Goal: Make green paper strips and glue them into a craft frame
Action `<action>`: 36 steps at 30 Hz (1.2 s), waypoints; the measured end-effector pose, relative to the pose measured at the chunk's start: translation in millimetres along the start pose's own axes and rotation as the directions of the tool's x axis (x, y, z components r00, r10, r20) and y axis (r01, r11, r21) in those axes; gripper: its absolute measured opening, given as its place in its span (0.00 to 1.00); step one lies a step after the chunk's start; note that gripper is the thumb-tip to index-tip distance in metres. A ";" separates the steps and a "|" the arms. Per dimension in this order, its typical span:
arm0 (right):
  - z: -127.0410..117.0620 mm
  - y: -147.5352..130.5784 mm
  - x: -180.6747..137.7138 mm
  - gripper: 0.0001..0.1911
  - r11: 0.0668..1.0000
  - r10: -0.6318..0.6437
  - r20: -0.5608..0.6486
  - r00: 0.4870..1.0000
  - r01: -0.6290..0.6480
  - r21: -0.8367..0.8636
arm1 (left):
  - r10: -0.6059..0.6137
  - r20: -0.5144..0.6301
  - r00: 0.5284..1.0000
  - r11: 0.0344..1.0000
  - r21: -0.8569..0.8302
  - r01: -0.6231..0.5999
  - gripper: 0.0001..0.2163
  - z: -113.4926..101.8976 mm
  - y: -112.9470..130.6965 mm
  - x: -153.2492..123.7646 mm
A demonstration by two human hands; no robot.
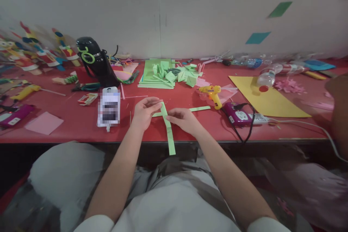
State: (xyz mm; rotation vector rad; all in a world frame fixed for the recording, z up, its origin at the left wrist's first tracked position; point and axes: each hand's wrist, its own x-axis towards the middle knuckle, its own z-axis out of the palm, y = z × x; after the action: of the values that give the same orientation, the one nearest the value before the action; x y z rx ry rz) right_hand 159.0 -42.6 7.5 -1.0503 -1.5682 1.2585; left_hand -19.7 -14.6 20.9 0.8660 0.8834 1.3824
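Two light green paper strips cross at the near edge of the red table [81, 127]. One strip [170, 137] runs down past the table edge toward my lap; the other strip [199, 108] lies flat, pointing right. My left hand [145, 110] pinches the top of the hanging strip at the crossing. My right hand [183, 119] presses fingers on the crossing from the right, closed on the paper.
A yellow glue gun [213, 94] and a purple power strip [239, 114] lie right of my hands. Folded green paper pieces [168, 74] are piled behind. A yellow sheet [269, 98], plastic bottles [272, 72], a phone [109, 107], a black bottle [94, 58] and paper craft figures [40, 54] surround.
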 end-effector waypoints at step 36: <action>2.0 2.4 -4.8 0.15 0.999 -0.014 -0.129 0.992 0.020 0.045 | 0.230 -0.038 0.972 0.900 0.389 -0.198 0.14 3.9 -11.8 -0.4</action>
State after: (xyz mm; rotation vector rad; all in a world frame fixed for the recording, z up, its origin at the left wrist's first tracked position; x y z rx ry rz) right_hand 158.7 -47.4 4.3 -1.0652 -1.4409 1.1862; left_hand -11.1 -15.1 12.0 1.2423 1.1755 1.4664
